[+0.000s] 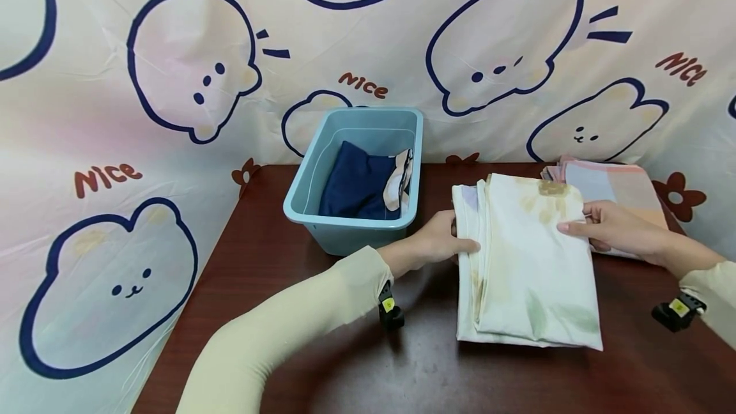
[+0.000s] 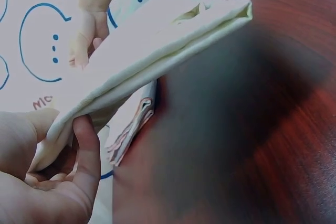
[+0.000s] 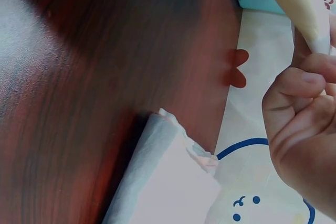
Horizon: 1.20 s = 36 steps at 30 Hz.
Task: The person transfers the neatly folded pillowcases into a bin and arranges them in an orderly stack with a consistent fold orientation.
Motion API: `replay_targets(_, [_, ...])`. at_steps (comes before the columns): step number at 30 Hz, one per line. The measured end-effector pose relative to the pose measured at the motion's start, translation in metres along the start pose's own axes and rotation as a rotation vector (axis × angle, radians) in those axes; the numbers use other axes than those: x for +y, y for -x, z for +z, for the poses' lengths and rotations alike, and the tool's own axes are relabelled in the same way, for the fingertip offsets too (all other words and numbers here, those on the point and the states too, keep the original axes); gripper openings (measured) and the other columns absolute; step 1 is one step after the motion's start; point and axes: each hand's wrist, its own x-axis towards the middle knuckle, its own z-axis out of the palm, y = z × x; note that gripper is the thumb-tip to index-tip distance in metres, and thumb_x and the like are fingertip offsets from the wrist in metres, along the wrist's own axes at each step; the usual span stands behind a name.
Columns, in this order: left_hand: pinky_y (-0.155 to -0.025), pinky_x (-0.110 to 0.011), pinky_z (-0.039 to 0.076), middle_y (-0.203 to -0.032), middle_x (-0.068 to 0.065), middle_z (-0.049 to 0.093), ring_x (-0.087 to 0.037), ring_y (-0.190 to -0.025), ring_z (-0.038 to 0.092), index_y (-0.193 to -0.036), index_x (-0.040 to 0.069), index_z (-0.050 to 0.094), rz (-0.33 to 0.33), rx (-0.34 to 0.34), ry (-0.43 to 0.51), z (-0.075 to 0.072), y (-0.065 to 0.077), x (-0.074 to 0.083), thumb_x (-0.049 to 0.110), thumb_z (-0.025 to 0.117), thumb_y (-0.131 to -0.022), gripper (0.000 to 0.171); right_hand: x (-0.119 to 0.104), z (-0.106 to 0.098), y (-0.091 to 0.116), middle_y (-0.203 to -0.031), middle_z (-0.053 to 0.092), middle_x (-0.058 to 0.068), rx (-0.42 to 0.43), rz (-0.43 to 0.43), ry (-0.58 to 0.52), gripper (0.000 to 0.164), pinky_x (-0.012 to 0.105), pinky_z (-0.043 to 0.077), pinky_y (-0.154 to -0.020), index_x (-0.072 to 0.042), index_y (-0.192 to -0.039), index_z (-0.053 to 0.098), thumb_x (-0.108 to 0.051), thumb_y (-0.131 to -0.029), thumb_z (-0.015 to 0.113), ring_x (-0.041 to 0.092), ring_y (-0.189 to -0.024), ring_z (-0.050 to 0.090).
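A folded white cloth (image 1: 535, 267) with pale yellow and green prints hangs between both hands above the table, its layers visible along the left side. My left hand (image 1: 434, 238) pinches its left edge, thumb in front and fingers behind. On the opposite edge, my right hand (image 1: 612, 229) grips it near the upper corner with the thumb on the front face. In the left wrist view the left hand (image 2: 58, 166) holds the thick folded edge of the cloth (image 2: 152, 51). The right wrist view shows the right hand's (image 3: 304, 114) curled fingers around a cloth edge.
A blue plastic bin (image 1: 356, 232) stands at the back of the dark wood table (image 1: 247, 337), holding a navy cloth (image 1: 359, 184) and a pinkish patterned one (image 1: 397, 184). Behind the right hand lies a folded checked cloth (image 1: 627, 190). A printed curtain (image 1: 368, 30) hangs behind the table.
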Motion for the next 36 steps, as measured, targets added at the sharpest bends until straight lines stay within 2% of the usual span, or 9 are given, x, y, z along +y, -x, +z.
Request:
replay_targets(3, [-0.069,-0.028,0.059,-0.106,-0.010,0.075,-0.016,-0.083,0.073,-0.130,0.009,0.058,-0.001,0.004,-0.017,-0.003,0.000,0.004,0.009,0.069,-0.096,0.036,-0.003,-0.002,0.000,-0.052,0.033,-0.005,-0.007,0.003,-0.020,0.046,0.036,0.037,-0.054,0.003,-0.136,0.051,-0.031,-0.106,0.054,0.011,-0.047,0.032])
replay_targets(5, [-0.071,-0.031,0.060,-0.108,-0.010,0.075,-0.016,-0.084,0.074,-0.132,0.009,0.056,0.001,0.003,-0.021,-0.004,0.001,0.005,0.009,0.068,-0.096,0.038,-0.004,-0.003,-0.001,-0.052,0.032,-0.004,-0.005,0.008,-0.033,0.043,0.035,0.038,-0.054,0.000,-0.134,0.053,-0.032,-0.105,0.055,0.010,-0.048,0.032])
replay_targets(9, [-0.073,-0.035,0.061,-0.111,-0.012,0.074,-0.018,-0.086,0.074,-0.136,0.009,0.054,0.012,-0.003,-0.015,-0.006,0.002,0.009,0.007,0.068,-0.096,0.042,-0.006,-0.003,-0.001,-0.052,0.031,-0.004,0.001,0.003,-0.057,0.033,0.035,0.038,-0.053,-0.005,-0.124,0.058,-0.032,-0.105,0.056,0.010,-0.048,0.032])
replay_targets(12, [-0.070,-0.031,0.060,-0.111,-0.012,0.074,-0.018,-0.086,0.074,-0.135,0.009,0.055,0.022,-0.009,-0.021,-0.007,0.004,0.012,0.007,0.068,-0.096,0.041,-0.008,-0.004,-0.002,-0.053,0.032,-0.005,0.008,0.006,-0.065,0.029,0.037,0.038,-0.053,-0.007,-0.118,0.061,-0.032,-0.104,0.057,0.010,-0.048,0.033])
replay_targets(23, [-0.071,-0.030,0.060,-0.115,-0.016,0.073,-0.019,-0.089,0.074,-0.136,0.007,0.055,0.097,-0.019,-0.040,-0.021,0.012,0.030,0.005,0.069,-0.095,0.043,-0.024,-0.007,-0.004,-0.051,0.030,-0.004,0.074,-0.005,-0.019,0.030,0.035,0.036,-0.053,-0.005,-0.097,0.063,-0.033,-0.105,0.056,0.010,-0.048,0.029])
replay_targets(27, [-0.071,-0.025,0.057,-0.115,-0.015,0.074,-0.016,-0.090,0.073,-0.136,0.008,0.055,0.105,-0.016,-0.066,-0.027,0.014,0.037,0.007,0.070,-0.094,0.044,-0.028,-0.007,-0.005,-0.052,0.027,-0.003,0.095,-0.003,-0.043,0.040,0.035,0.034,-0.053,-0.008,-0.075,0.048,-0.034,-0.105,0.055,0.013,-0.049,0.024])
replay_targets(29, [-0.074,-0.024,0.057,-0.118,-0.015,0.073,-0.017,-0.094,0.072,-0.136,0.008,0.055,0.100,-0.013,-0.073,-0.029,0.015,0.041,0.008,0.070,-0.095,0.045,-0.030,-0.006,-0.005,-0.052,0.027,-0.003,0.107,-0.005,-0.062,0.045,0.034,0.034,-0.053,-0.010,-0.071,0.040,-0.034,-0.105,0.056,0.015,-0.050,0.023])
replay_targets(31, [-0.078,-0.024,0.057,-0.121,-0.015,0.072,-0.020,-0.099,0.072,-0.137,0.007,0.054,0.093,-0.002,-0.083,-0.032,0.016,0.044,0.008,0.070,-0.095,0.045,-0.033,-0.006,-0.005,-0.052,0.027,-0.003,0.116,-0.017,-0.083,0.044,0.033,0.034,-0.053,-0.009,-0.072,0.041,-0.034,-0.105,0.056,0.018,-0.051,0.022])
replay_targets(36, [-0.085,-0.026,0.057,-0.126,-0.014,0.070,-0.023,-0.107,0.071,-0.139,0.008,0.053,0.072,0.018,-0.080,-0.039,0.018,0.050,0.008,0.069,-0.095,0.047,-0.042,-0.006,-0.007,-0.055,0.025,-0.002,0.105,-0.055,-0.105,0.032,0.031,0.035,-0.054,-0.006,-0.086,0.058,-0.032,-0.106,0.054,0.022,-0.052,0.021])
